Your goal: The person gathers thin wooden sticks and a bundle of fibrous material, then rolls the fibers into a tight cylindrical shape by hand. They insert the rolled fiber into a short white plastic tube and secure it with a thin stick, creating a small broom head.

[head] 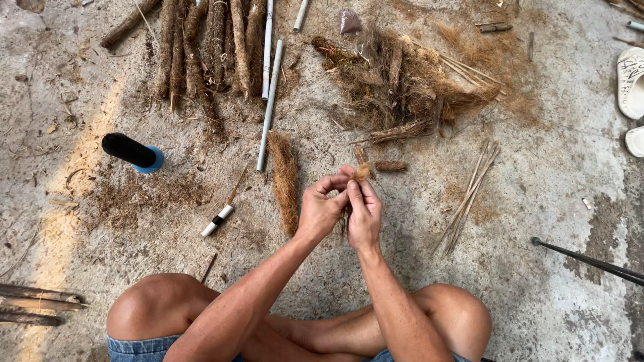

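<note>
My left hand [320, 206] and my right hand [364, 213] meet in front of me above the concrete floor. Both pinch a small tuft of brown fibre [363, 171] between fingertips; part of the tuft hangs down between the palms. A long loose roll of brown fibre [284, 179] lies on the floor just left of my left hand. A short bound fibre bundle [390, 165] lies just beyond my right hand. My bare knees show at the bottom of the view.
A heap of coarse fibre [396, 84] sits ahead, finished fibre-wrapped sticks [201, 53] and white tubes [270, 100] at top left. A black thread spool [131, 152] lies left, thin sticks [469, 194] right, a small knife [219, 218] near my left knee, sandals [630, 84] far right.
</note>
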